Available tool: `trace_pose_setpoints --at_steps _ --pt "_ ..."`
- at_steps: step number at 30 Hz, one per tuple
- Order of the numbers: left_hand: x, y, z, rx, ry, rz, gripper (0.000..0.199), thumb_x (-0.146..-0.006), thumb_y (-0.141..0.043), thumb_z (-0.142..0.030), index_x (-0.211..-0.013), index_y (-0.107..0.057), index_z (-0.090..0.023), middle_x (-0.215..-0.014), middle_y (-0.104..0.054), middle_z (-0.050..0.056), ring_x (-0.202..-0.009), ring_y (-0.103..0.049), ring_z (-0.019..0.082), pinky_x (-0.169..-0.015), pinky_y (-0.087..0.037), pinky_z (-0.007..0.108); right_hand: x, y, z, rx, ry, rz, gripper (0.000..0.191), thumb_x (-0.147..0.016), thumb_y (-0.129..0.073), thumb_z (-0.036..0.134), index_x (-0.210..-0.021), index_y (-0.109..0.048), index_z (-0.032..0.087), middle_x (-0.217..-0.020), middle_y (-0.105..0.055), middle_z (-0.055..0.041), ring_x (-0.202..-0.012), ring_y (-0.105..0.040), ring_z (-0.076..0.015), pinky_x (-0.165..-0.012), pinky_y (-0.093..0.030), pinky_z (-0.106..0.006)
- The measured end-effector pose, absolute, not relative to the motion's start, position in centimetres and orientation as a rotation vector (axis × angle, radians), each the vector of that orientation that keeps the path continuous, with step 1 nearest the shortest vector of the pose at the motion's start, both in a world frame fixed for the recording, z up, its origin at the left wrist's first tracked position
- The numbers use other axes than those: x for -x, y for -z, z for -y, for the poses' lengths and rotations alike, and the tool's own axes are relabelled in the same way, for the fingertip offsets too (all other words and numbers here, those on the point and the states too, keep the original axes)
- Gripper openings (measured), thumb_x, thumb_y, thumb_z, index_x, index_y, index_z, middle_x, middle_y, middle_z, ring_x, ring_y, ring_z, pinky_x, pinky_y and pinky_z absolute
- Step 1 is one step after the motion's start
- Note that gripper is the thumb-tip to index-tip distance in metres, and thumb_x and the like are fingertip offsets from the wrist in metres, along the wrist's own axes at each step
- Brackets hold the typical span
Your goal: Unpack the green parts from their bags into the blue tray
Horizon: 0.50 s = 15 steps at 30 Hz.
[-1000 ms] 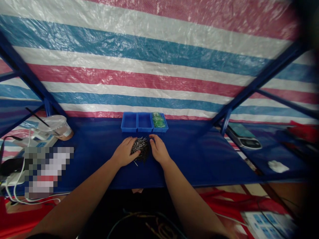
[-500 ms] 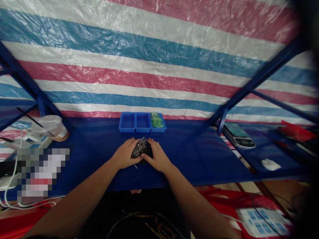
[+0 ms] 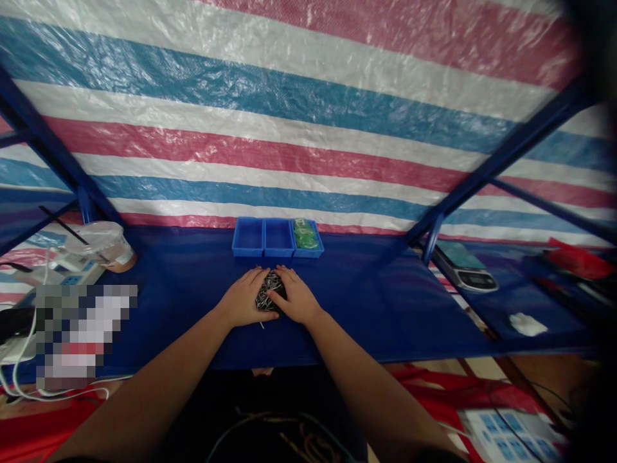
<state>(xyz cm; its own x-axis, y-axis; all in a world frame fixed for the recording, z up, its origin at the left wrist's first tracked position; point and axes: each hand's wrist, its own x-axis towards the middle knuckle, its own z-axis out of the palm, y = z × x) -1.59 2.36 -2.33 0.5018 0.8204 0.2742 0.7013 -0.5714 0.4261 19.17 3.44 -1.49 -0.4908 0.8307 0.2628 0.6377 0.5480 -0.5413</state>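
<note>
A heap of thin silver and black metal pieces (image 3: pixel 270 283), screws or nails by their look, lies on the blue tabletop (image 3: pixel 385 289) in front of me. My left hand (image 3: pixel 243 299) cups its left side, fingers bent over the far edge and thumb along the near edge. From the right, my right hand (image 3: pixel 295 296) presses against the heap, with its thumb lying across the top. The fingertips of both hands almost meet at the back. One loose piece sticks out below my left thumb. Part of the heap is hidden under the hands.
Three joined blue bins (image 3: pixel 278 238) stand behind the heap; the right one holds green plastic packets (image 3: pixel 304 235). To the left are a lidded plastic cup (image 3: pixel 108 247), a power strip and cables. A digital scale (image 3: pixel 470 270) and crumpled white tissue (image 3: pixel 527 325) lie right.
My right hand has moved left, squeezing the heap narrower between both hands. My left hand has stayed almost in place. The view has shifted slightly.
</note>
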Motion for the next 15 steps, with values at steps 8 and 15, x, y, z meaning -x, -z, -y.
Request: trace_pose_setpoints --at_steps 8,15 --pt "2.0 2.1 -2.5 -2.481 -0.672 -1.238 0.112 -0.065 -0.075 -0.071 -0.152 -0.034 -0.013 -0.152 -0.045 0.022 -0.142 -0.041 0.038 -0.118 -0.035 0.053 -20.1 1.3 -3.2 1.097 -0.597 2.356 0.118 -0.068 -0.078 0.069 -0.157 -0.027 0.011 -0.155 -0.039 -0.0254 -0.147 -0.033 -0.0377 -0.121 -0.023 -0.058" --pt "3.4 1.3 -2.5 -2.489 -0.596 -1.18 0.13 -0.056 -0.079 -0.075 -0.159 -0.021 -0.02 -0.158 -0.037 0.02 -0.146 -0.036 0.039 -0.122 -0.023 0.06 -22.2 1.1 -3.1 0.975 -0.667 2.419 0.138 -0.059 -0.085 0.066 -0.162 -0.007 0.016 -0.161 -0.027 -0.0243 -0.15 -0.026 -0.0379 -0.122 -0.014 -0.061"
